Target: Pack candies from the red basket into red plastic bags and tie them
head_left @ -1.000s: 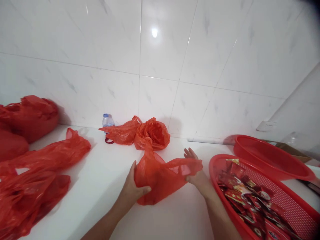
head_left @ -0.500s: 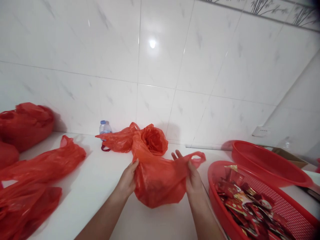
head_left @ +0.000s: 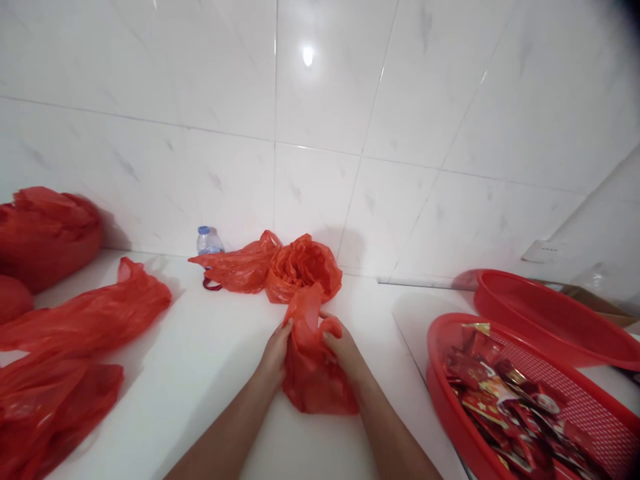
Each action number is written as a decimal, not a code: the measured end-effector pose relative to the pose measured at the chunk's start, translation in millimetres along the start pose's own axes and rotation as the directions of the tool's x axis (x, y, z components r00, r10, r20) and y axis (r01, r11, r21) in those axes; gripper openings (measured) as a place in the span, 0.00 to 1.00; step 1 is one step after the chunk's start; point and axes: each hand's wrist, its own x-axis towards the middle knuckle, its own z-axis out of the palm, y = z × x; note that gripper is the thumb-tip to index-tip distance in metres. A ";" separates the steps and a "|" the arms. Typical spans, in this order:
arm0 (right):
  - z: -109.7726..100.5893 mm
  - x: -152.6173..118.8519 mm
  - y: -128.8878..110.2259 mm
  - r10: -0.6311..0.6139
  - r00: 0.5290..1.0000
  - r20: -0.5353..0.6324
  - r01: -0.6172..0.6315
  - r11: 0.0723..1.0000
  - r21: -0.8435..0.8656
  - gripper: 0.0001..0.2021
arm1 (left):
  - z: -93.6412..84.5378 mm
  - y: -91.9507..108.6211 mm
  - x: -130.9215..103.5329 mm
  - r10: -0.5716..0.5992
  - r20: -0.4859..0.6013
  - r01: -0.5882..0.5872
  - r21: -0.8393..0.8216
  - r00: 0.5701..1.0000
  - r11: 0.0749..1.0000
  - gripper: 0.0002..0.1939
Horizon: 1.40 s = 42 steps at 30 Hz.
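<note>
- Red plastic bag (head_left: 313, 373) sits bunched up near the middle of the white counter (head_left: 220, 373), squeezed between both hands, with its top poking up toward the far side.
- Left hand (head_left: 274, 357) is closed around the bag's left side, fingers curled into the plastic, thumb side up against it.
- Right hand (head_left: 345, 353) grips the right side the same way, fingers wrapped over a fold near the top. Both hands sit really close together, only the scrunched bag between them.
- Just beyond the bag, toward the wall, there's a crumpled pile of more red bags (head_left: 280, 267), and the held bag's tip looks like it nearly touches it, can't tell for sure.
- A small water bottle (head_left: 207, 241) with a blue cap stands behind that pile's left end, against the tiled wall (head_left: 320, 133).
- Far left: a heap of loose red bags (head_left: 75, 347) spread across the counter, plus a fuller red bundle (head_left: 47, 233) back by the wall.
- Right side, near: a red mesh tray (head_left: 575, 413) loaded with little red and gold packets (head_left: 500, 393). An empty-looking red basin (head_left: 550, 320) sits just behind it, rims overlapping.
</note>
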 end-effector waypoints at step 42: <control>-17.6 -11.6 -0.3 0.077 0.992 0.103 -0.080 0.997 0.022 0.22 | 2.6 -10.4 -20.4 0.267 0.208 -0.338 0.623 0.941 0.706 0.08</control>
